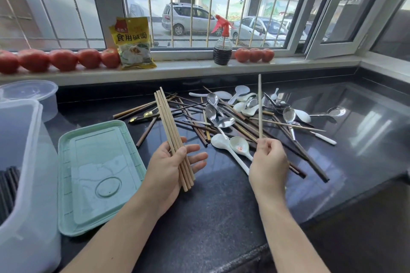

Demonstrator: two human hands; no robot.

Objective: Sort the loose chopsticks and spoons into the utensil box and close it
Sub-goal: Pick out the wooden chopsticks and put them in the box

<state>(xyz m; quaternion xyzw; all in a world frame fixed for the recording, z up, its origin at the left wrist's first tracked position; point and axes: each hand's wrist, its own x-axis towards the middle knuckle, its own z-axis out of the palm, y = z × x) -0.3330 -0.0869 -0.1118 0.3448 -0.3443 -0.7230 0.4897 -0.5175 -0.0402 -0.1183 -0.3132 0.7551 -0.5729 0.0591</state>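
Midway through sorting: pale chopsticks gathered from a mixed pile on a dark counter (221, 217).

Largest first: clear utensil box (24, 184) stands at far left, its green lid (97, 175) off beside it; the pile (233, 117) of chopsticks and spoons lies ahead; left hand (172, 167) grips a pale bundle (172, 137); right hand (268, 159) pinches a single stick (259, 106) upright; best align its end with the bundle before adding it.

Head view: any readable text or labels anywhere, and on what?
"食用碱面": yellow packet on the windowsill.
Red brand mark at the packet's top left: too blurred to read.
Red mark inside a white spoon: too small to read.
Nothing else readable.
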